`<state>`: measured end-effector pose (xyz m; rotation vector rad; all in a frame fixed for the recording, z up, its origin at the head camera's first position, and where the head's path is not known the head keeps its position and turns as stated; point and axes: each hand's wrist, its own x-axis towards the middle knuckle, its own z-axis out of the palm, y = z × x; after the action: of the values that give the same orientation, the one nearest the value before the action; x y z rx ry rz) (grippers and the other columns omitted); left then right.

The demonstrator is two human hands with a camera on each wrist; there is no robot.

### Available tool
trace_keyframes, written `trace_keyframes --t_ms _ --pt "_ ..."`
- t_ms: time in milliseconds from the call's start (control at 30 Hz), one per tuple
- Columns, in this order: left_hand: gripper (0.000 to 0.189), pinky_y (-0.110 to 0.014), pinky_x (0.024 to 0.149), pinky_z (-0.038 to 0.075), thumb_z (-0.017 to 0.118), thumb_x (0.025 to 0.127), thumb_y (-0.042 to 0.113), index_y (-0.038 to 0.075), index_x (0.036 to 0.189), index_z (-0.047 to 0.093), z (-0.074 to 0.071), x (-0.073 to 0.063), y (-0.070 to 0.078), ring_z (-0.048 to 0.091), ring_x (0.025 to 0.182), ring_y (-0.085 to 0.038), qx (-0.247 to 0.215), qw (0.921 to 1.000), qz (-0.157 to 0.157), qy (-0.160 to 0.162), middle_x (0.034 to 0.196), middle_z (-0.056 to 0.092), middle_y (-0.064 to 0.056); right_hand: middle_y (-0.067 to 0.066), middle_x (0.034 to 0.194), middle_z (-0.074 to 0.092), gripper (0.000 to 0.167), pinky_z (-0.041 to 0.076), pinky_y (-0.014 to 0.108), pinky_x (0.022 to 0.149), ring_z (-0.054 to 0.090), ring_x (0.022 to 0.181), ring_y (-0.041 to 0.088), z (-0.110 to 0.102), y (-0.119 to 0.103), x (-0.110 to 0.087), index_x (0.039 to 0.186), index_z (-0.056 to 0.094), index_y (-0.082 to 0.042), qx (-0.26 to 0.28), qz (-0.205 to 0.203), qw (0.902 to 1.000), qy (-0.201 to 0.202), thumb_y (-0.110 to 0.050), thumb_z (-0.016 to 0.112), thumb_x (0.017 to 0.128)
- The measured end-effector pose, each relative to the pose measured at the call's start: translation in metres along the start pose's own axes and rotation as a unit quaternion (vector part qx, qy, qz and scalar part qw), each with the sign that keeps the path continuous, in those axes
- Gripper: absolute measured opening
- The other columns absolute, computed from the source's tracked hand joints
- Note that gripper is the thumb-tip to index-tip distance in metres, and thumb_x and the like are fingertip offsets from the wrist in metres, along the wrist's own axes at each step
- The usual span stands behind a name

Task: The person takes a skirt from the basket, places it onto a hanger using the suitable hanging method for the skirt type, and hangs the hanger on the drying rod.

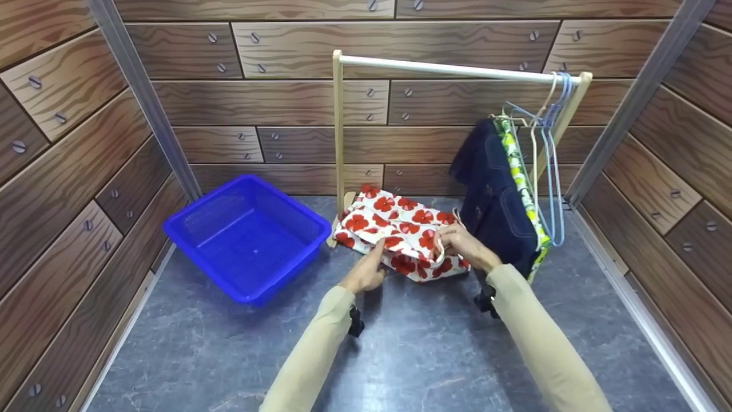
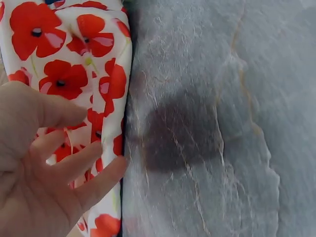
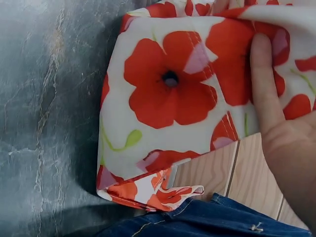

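A white cloth printed with red poppies (image 1: 409, 220), with thin pale cords at its right side, lies folded on the floor at the foot of a clothes rack. My left hand (image 1: 366, 273) reaches its near edge with the index finger extended onto the print. In the left wrist view that hand (image 2: 54, 163) has loosely spread fingers beside the cloth (image 2: 61, 79). At the cloth's right part, my right hand (image 1: 460, 243) grips the fabric close to a looped cord. Seen from the right wrist, one finger (image 3: 264, 74) lies along the print, while other fingertips show behind the upper fold.
A blue plastic basket (image 1: 251, 246) stands to the left. On the wooden rack's white rail (image 1: 440, 67), hangers (image 1: 552, 137) cluster at the right end. Dark denim (image 1: 497, 200) and a lemon-print cloth (image 1: 517, 163) hang there, close to my right hand. Wood-patterned walls enclose the floor.
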<state>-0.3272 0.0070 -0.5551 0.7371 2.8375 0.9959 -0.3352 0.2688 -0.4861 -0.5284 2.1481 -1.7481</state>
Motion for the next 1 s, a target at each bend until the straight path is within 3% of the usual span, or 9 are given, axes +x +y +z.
trace_keyframes --t_ms 100,200,333,400,500,600,700,800,1000 --pt "0.056 -0.046 0.084 0.055 0.060 0.086 0.001 0.004 0.139 0.044 -0.001 -0.004 -0.002 0.067 0.098 -0.036 0.059 0.9946 0.013 0.084 0.117 0.067 -0.020 0.002 0.068 0.058 0.020 0.057 0.030 0.062 0.063 0.066 0.014 -0.002 0.000 -0.003 0.069 0.054 0.002 -0.038 0.033 0.9987 0.003 0.005 0.042 0.085" --pt "0.017 -0.045 0.064 0.055 0.065 0.087 0.009 0.010 0.104 0.065 -0.004 -0.009 -0.004 0.069 0.077 -0.034 0.131 0.9711 0.038 0.196 0.085 0.071 -0.012 -0.002 0.064 0.049 0.020 0.055 0.031 0.056 0.054 0.061 0.012 -0.006 0.000 -0.007 0.070 0.055 -0.003 -0.090 0.063 0.9938 0.019 0.002 0.043 0.086" --pt "0.004 -0.039 0.078 0.051 0.068 0.084 0.016 0.016 0.081 0.071 -0.009 -0.012 -0.007 0.061 0.091 -0.029 0.182 0.9491 0.089 0.242 0.092 0.064 -0.009 -0.004 0.063 0.041 0.014 0.045 0.026 0.050 0.041 0.054 0.011 -0.011 0.001 -0.011 0.074 0.056 -0.005 -0.165 0.099 0.9804 0.042 -0.002 0.045 0.082" --pt "0.007 -0.041 0.092 0.045 0.066 0.083 0.019 0.016 0.085 0.072 -0.012 -0.013 -0.008 0.055 0.107 -0.029 0.193 0.9501 0.112 0.218 0.105 0.061 -0.009 -0.004 0.065 0.044 0.012 0.039 0.024 0.051 0.038 0.053 0.010 -0.013 0.003 -0.011 0.075 0.057 -0.007 -0.191 0.117 0.9730 0.054 -0.004 0.046 0.080" --pt "0.013 -0.045 0.096 0.043 0.062 0.083 0.023 0.013 0.086 0.068 -0.014 -0.018 -0.010 0.057 0.109 -0.027 0.188 0.9617 0.130 0.151 0.106 0.063 -0.008 -0.003 0.068 0.047 0.012 0.036 0.022 0.056 0.038 0.057 0.009 -0.013 0.011 -0.011 0.080 0.061 -0.005 -0.212 0.143 0.9652 0.054 -0.008 0.050 0.083" --pt "0.014 -0.035 0.077 0.049 0.058 0.085 0.026 0.014 0.080 0.063 -0.016 -0.023 -0.010 0.061 0.080 -0.018 0.154 0.9783 0.124 0.061 0.079 0.063 0.000 0.008 0.079 0.059 0.023 0.044 0.026 0.068 0.052 0.071 0.014 -0.013 0.022 -0.008 0.094 0.065 0.005 -0.252 0.141 0.9563 0.045 -0.012 0.049 0.089" --pt "0.018 -0.026 0.053 0.040 0.058 0.084 0.026 0.018 0.069 0.056 -0.015 -0.028 -0.010 0.047 0.058 -0.010 0.118 0.9874 0.101 -0.027 0.061 0.049 0.006 0.021 0.111 0.065 0.037 0.049 0.038 0.091 0.061 0.101 0.029 -0.011 0.034 -0.006 0.118 0.062 0.009 -0.336 0.122 0.9333 0.032 -0.016 0.047 0.095" --pt "0.024 -0.025 0.050 0.036 0.060 0.080 0.027 0.017 0.060 0.051 -0.013 -0.033 -0.009 0.042 0.056 -0.010 0.112 0.9856 0.097 -0.081 0.058 0.046 0.005 0.032 0.134 0.052 0.045 0.038 0.051 0.109 0.049 0.126 0.044 -0.008 0.047 -0.006 0.132 0.051 0.011 -0.397 0.108 0.9111 0.017 -0.015 0.046 0.096" --pt "0.028 -0.027 0.063 0.045 0.064 0.078 0.034 0.013 0.059 0.063 -0.015 -0.040 -0.005 0.053 0.070 -0.013 0.130 0.9802 0.098 -0.113 0.072 0.061 0.003 0.041 0.150 0.023 0.062 0.019 0.059 0.118 0.020 0.142 0.053 -0.007 0.064 -0.005 0.145 0.032 0.014 -0.377 0.142 0.9152 -0.005 -0.016 0.049 0.093"
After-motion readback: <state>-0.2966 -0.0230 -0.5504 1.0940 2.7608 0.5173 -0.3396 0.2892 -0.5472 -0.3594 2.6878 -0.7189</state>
